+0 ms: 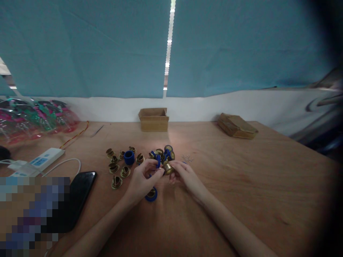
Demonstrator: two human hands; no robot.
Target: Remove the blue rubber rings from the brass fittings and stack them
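Note:
My left hand [143,180] has its thumb and fingers closed around a blue ring [158,161]. Against its fingertips is a brass bell-shaped part [168,168], which the fingers of my right hand [186,175] grip from the right. Below my left hand lies a brass part with a blue rim [151,193]. Several brass parts [125,171] lie on the left, around a stack of blue rings [129,157]. Just behind my hands is a pile of brass parts with blue rims [168,152].
Small metal bits [187,157] lie right of the pile. An open cardboard box [154,124] and a flattened-looking one [237,126] stand at the back of the wooden table [254,185]. A black phone [80,200], power strip [48,159] and plastic-wrapped items [40,117] are left.

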